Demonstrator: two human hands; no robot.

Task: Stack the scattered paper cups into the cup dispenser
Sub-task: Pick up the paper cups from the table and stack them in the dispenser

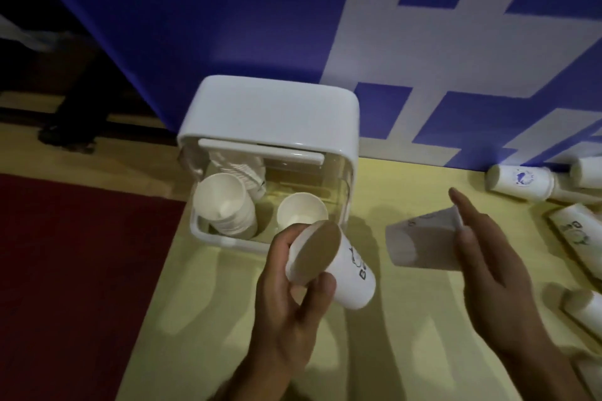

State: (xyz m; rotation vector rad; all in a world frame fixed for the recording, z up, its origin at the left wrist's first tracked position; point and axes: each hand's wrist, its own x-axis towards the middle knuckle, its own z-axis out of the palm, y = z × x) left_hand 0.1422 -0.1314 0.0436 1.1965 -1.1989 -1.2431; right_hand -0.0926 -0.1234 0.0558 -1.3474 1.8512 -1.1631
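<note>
A white cup dispenser box [270, 114] stands open on the yellow table, holding a stack of paper cups [228, 208] on its left side and a single cup [301, 212] on its right. My left hand [286, 299] grips a white printed paper cup [342, 270] by its base, just in front of the dispenser. My right hand [495, 273] holds another paper cup [420, 244] lying sideways, base toward the left, fingers mostly straight along it.
Several more paper cups lie on their sides at the right, near the wall [518, 181] and along the right edge [576, 231], [583, 306]. A blue and white wall [260, 10] backs the table. Dark red floor [65, 270] lies left of the table edge.
</note>
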